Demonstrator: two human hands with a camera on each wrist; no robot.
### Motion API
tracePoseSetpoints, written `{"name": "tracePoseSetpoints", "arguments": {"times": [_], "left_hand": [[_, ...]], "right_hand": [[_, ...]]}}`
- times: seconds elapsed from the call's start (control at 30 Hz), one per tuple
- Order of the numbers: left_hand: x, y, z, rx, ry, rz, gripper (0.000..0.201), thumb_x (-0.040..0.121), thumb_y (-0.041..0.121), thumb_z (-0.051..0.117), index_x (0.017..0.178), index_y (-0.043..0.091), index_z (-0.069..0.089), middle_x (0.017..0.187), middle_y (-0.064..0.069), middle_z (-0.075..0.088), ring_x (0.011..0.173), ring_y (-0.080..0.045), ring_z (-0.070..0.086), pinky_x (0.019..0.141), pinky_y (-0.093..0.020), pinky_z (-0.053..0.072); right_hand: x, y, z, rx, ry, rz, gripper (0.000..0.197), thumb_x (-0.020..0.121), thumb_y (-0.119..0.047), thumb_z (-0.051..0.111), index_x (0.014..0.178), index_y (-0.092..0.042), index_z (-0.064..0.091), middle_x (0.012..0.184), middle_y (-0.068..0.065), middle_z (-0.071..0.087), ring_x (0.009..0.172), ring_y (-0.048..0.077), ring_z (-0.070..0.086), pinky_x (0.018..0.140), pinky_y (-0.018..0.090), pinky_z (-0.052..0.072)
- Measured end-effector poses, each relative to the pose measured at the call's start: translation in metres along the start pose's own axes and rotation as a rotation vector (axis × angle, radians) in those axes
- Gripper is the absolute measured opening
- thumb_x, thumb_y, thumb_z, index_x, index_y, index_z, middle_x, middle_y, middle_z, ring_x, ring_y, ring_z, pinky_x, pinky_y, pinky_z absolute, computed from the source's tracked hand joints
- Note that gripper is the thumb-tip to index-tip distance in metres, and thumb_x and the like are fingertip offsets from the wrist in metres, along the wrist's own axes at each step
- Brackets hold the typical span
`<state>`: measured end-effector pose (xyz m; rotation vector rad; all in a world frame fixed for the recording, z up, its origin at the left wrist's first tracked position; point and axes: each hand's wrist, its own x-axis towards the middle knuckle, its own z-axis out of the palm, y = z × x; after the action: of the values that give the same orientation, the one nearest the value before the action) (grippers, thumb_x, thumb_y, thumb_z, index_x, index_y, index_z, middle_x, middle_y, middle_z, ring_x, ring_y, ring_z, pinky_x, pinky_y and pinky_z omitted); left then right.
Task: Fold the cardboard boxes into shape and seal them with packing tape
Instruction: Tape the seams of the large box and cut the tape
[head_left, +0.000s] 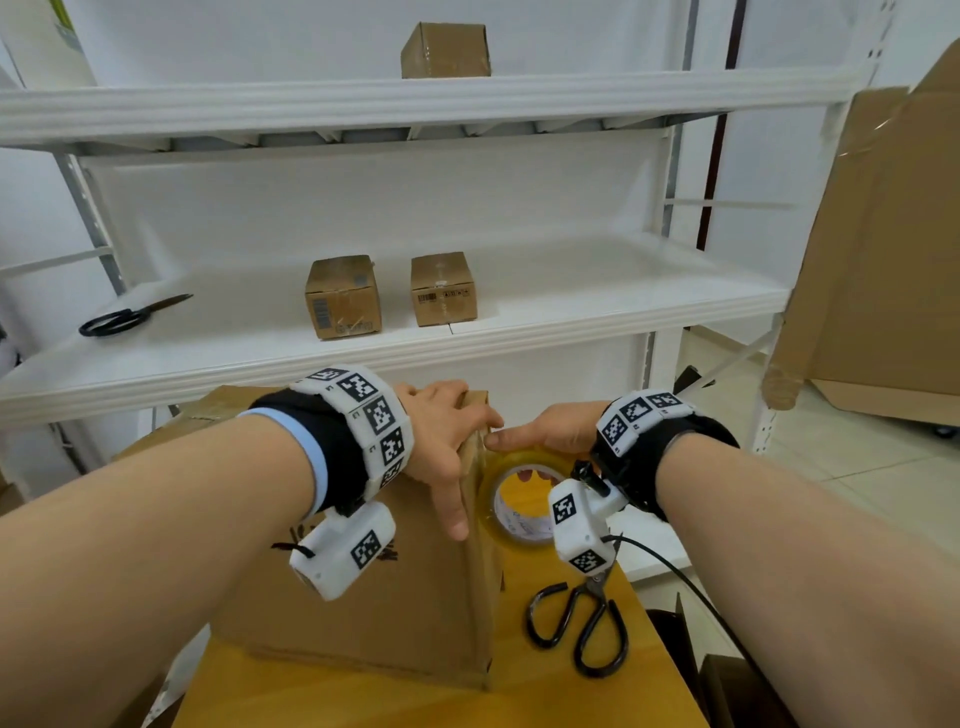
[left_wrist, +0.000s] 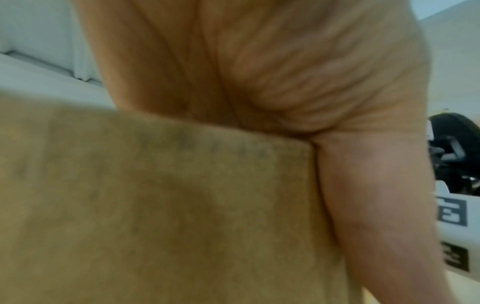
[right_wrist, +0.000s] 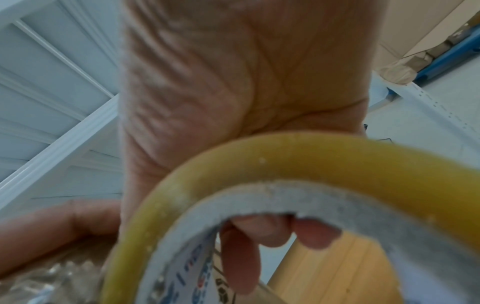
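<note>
Step in hand: taping, not folding. The cardboard box (head_left: 363, 597) is already squared up and stands on the wooden surface (head_left: 561, 696), right in front of the shelf unit (head_left: 571, 322).

Left hand (head_left: 447, 441) rests over the box's top right edge, fingers (head_left: 451, 512) draped down along that corner, bracing it. Left wrist view confirms the palm is hard against the cardboard; a real clench isn't shown, it reads as a press-and-hold.

Right hand (head_left: 556, 428) grasps the tape roll (head_left: 519, 499): fingers (right_wrist: 241, 257) hooked through the core, thumb out toward the box edge. The roll sits just beside the box's right face, and film is visible at lower left in the right wrist view, so the tape end looks tacked at that top corner.

Next move, my read: keep the left hand pinning the tape end, pull the roll along the seam under tension, smooth it down, then cut. Scissors (head_left: 582, 623) lie on the surface near the right forearm. A 2nd pair of scissors (head_left: 130, 317) and 2 small boxes (head_left: 343, 296) sit on the shelf.
</note>
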<state>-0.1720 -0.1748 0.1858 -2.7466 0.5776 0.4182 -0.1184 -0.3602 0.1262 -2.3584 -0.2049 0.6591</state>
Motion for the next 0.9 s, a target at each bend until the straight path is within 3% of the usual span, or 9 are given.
{"name": "tracePoseSetpoints", "arguments": {"times": [0.1,0.2,0.27,0.37,0.5,0.6,0.7,0.8,0.9], "left_hand": [[0.000,0.001,0.000,0.019,0.063,0.001,0.107,0.047,0.074,0.079,0.137,0.046,0.030,0.143,-0.001,0.026,0.131,-0.026,0.031,0.109,-0.052,0.031],[0.000,-0.004,-0.002,-0.101,0.085,0.006,0.104,0.045,0.071,0.080,0.134,0.046,0.033,0.131,0.001,0.030,0.124,-0.023,0.033,0.103,-0.051,0.040],[-0.002,-0.011,-0.008,-0.189,0.115,-0.001,0.102,0.045,0.070,0.081,0.133,0.048,0.033,0.127,0.002,0.031,0.122,-0.022,0.034,0.102,-0.050,0.041],[-0.009,-0.030,-0.025,-0.299,0.196,-0.032,0.101,0.037,0.073,0.080,0.125,0.053,0.034,0.121,0.003,0.037,0.113,-0.021,0.040,0.096,-0.047,0.045],[-0.030,-0.066,-0.047,-0.590,0.343,-0.038,0.103,0.027,0.076,0.083,0.117,0.057,0.038,0.120,0.000,0.049,0.105,-0.025,0.055,0.091,-0.048,0.051],[-0.052,-0.089,-0.049,-0.853,0.549,-0.014,0.108,0.031,0.066,0.086,0.127,0.048,0.040,0.123,0.000,0.053,0.108,-0.023,0.058,0.095,-0.046,0.051],[-0.062,-0.105,-0.022,-1.167,0.741,0.032,0.106,0.037,0.055,0.088,0.131,0.042,0.040,0.127,-0.001,0.054,0.113,-0.022,0.058,0.097,-0.045,0.051],[-0.057,-0.113,0.028,-1.297,0.856,-0.002,0.106,0.037,0.063,0.093,0.127,0.056,0.038,0.136,-0.003,0.045,0.122,-0.027,0.051,0.101,-0.052,0.048],[-0.051,-0.123,0.082,-1.293,0.794,-0.113,0.113,0.036,0.065,0.093,0.129,0.066,0.029,0.141,-0.002,0.038,0.128,-0.028,0.045,0.105,-0.054,0.043]], "right_hand": [[-0.001,0.006,0.002,0.069,0.014,0.009,0.081,0.043,-0.087,0.067,0.080,-0.015,0.077,0.077,0.002,0.074,0.077,0.021,0.069,0.085,0.037,0.056],[-0.002,0.013,-0.001,0.143,0.056,-0.005,0.089,0.034,-0.092,0.068,0.075,-0.013,0.074,0.066,0.004,0.069,0.067,0.021,0.065,0.080,0.039,0.056],[-0.004,0.012,-0.006,0.266,0.099,-0.033,0.093,0.035,-0.090,0.072,0.083,-0.011,0.072,0.074,0.008,0.068,0.071,0.023,0.064,0.077,0.040,0.054],[-0.018,-0.005,-0.022,0.479,0.162,-0.176,0.091,0.054,-0.072,0.079,0.120,-0.012,0.061,0.109,0.011,0.068,0.101,0.026,0.065,0.085,0.045,0.055],[-0.044,-0.050,-0.050,0.559,0.267,-0.492,0.045,0.072,-0.040,0.073,0.106,-0.014,0.058,0.095,0.004,0.061,0.087,0.019,0.057,0.072,0.033,0.057],[-0.051,-0.076,-0.060,0.633,0.349,-0.580,0.054,0.077,-0.022,0.082,0.123,-0.020,0.053,0.096,-0.002,0.064,0.088,0.019,0.061,0.077,0.040,0.057],[-0.049,-0.104,-0.053,0.569,0.411,-0.617,0.056,0.077,-0.018,0.084,0.124,-0.025,0.055,0.101,0.001,0.069,0.099,0.025,0.069,0.087,0.047,0.057],[-0.037,-0.131,-0.030,0.469,0.445,-0.648,0.050,0.079,-0.016,0.082,0.121,-0.022,0.055,0.109,0.011,0.068,0.104,0.033,0.068,0.090,0.053,0.056],[-0.022,-0.142,0.000,0.335,0.354,-0.609,0.053,0.083,-0.015,0.078,0.126,-0.024,0.048,0.112,0.012,0.068,0.105,0.033,0.067,0.090,0.057,0.055]]}}
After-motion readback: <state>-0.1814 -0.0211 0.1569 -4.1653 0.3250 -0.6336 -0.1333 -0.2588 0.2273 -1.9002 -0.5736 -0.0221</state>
